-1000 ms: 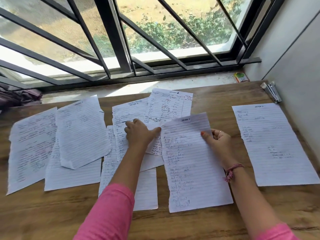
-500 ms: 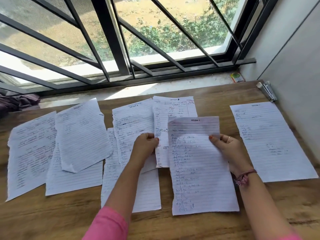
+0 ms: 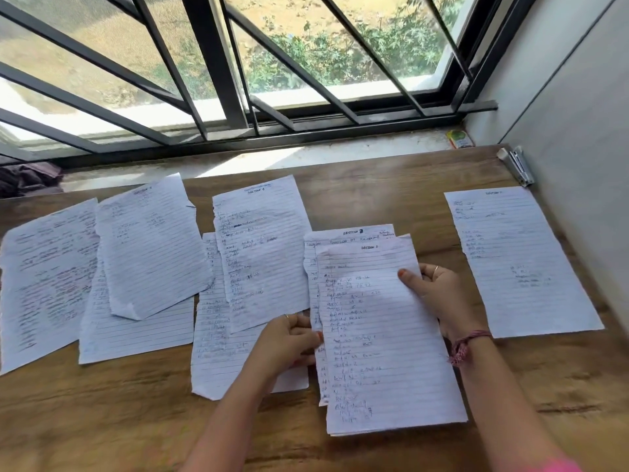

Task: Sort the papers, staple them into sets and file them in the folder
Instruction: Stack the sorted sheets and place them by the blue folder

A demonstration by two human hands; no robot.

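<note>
Several handwritten lined sheets lie spread on a wooden table [image 3: 391,199]. My right hand [image 3: 434,289] pinches the right edge of a sheet headed "Section 1" [image 3: 384,335], thumb on top. Under it lies a second sheet [image 3: 350,233] with only its top and left strips showing. My left hand [image 3: 289,340] grips the left edge of these two sheets. A sheet headed "Section 4" [image 3: 262,250] lies just left of them. One single sheet [image 3: 517,260] lies apart at the right. A silver stapler [image 3: 517,165] sits at the table's far right corner. No folder is in view.
More sheets [image 3: 146,247] overlap at the left, one with a curled corner. A small green and yellow packet [image 3: 459,139] lies on the window sill. A grey wall [image 3: 578,131] borders the table on the right. Dark cloth [image 3: 27,178] sits at the far left.
The "Section 1" sheet has come to lie over the sheet beside it, covering most of it. My left hand has slid down to their left edge.
</note>
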